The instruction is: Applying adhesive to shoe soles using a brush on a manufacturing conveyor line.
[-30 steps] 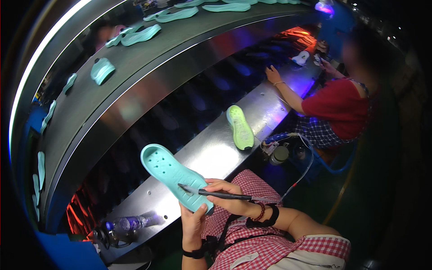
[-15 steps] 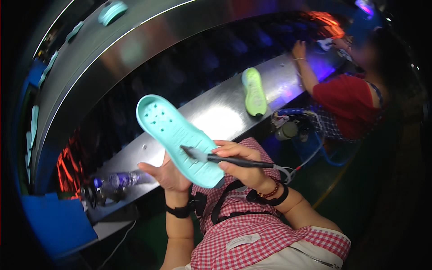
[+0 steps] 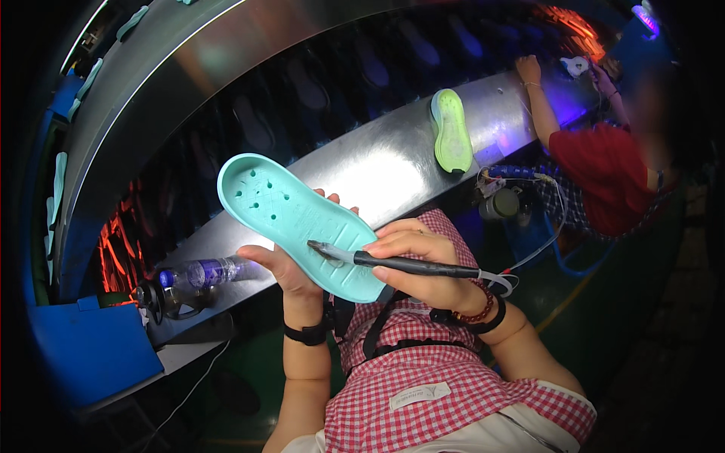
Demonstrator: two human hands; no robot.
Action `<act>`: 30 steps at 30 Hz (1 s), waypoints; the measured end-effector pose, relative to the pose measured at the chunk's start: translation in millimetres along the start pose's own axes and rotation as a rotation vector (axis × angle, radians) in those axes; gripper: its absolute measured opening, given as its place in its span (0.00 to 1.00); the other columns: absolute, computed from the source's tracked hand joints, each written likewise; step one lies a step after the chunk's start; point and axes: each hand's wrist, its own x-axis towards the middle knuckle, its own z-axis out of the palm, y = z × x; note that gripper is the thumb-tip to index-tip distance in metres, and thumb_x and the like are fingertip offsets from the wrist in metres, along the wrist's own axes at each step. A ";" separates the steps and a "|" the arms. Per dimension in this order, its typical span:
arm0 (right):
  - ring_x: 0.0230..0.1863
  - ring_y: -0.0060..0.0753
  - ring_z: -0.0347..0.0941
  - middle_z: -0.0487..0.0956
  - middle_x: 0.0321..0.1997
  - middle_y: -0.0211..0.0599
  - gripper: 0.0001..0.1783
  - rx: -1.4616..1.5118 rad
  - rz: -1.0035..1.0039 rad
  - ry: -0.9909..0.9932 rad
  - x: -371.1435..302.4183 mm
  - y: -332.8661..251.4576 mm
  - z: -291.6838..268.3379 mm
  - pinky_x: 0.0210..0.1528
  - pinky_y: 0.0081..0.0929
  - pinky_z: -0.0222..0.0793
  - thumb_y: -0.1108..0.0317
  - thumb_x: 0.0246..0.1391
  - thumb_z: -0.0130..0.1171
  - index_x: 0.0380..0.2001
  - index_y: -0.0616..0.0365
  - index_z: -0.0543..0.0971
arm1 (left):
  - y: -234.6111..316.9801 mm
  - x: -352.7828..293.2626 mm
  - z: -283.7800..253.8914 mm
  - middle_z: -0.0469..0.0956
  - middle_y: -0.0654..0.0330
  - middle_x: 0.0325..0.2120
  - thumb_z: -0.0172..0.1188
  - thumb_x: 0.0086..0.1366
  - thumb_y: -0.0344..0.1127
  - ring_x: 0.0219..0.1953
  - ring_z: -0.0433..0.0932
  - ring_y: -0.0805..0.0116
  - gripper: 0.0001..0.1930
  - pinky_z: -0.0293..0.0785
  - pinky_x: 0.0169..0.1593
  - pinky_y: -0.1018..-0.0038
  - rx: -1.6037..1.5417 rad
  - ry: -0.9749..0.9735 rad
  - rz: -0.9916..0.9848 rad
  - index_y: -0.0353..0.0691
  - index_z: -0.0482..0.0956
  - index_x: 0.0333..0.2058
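A turquoise shoe sole (image 3: 283, 204) with a raised rim and several small holes at one end lies tilted in front of me. Under it is my left hand (image 3: 289, 270), its thumb out to the side and fingertips showing past the far edge. The palm is partly hidden by the sole. My right hand (image 3: 423, 260) closes round the black handle of a brush (image 3: 377, 260), which has a thin tube at its back end. The bristles rest on the inner face of the sole, near its middle grooves. My right fingers also sit at the sole's edge.
A yellow-green sole (image 3: 453, 132) lies on the metal ledge (image 3: 377, 170). Dark soles stand in the conveyor behind it. Clear bottles (image 3: 204, 275) lie at left by a blue box (image 3: 91, 351). At right, a co-worker in red (image 3: 604, 170) works near a jar (image 3: 500, 204).
The view has shifted, and the turquoise sole is turned a little flatter. Fingertips of my left hand now show past its far edge. The bristles are still on the sole.
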 end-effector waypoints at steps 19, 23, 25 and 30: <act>0.36 0.30 0.72 0.77 0.31 0.37 0.10 0.253 0.060 -0.326 13.1 -7.4 -8.4 0.41 0.25 0.66 0.70 0.39 0.64 0.29 0.58 0.81 | 3.0 -8.4 9.6 0.70 0.52 0.43 0.22 0.49 0.78 0.45 0.71 0.54 0.48 0.66 0.48 0.46 0.093 -0.002 0.067 0.43 0.59 0.55; 0.35 0.28 0.72 0.77 0.31 0.35 0.12 0.115 0.069 -0.091 20.0 -8.1 -14.2 0.39 0.23 0.68 0.78 0.38 0.63 0.32 0.61 0.79 | 6.0 -4.5 12.2 0.69 0.52 0.43 0.23 0.47 0.79 0.46 0.70 0.54 0.49 0.65 0.49 0.45 0.169 0.057 0.114 0.44 0.59 0.54; 0.35 0.29 0.73 0.78 0.33 0.37 0.12 0.149 0.054 -0.223 18.2 -2.9 -11.4 0.39 0.23 0.69 0.78 0.39 0.63 0.33 0.61 0.79 | 7.0 -1.1 11.6 0.69 0.52 0.43 0.24 0.47 0.79 0.46 0.70 0.53 0.49 0.65 0.49 0.45 0.170 0.024 0.146 0.43 0.59 0.54; 0.37 0.30 0.73 0.79 0.32 0.37 0.12 0.222 -0.021 -0.287 18.8 -10.7 -27.7 0.40 0.24 0.69 0.78 0.38 0.64 0.32 0.61 0.79 | 15.8 -0.5 12.6 0.69 0.52 0.45 0.29 0.47 0.78 0.46 0.70 0.55 0.49 0.63 0.51 0.46 0.155 0.005 0.174 0.43 0.58 0.55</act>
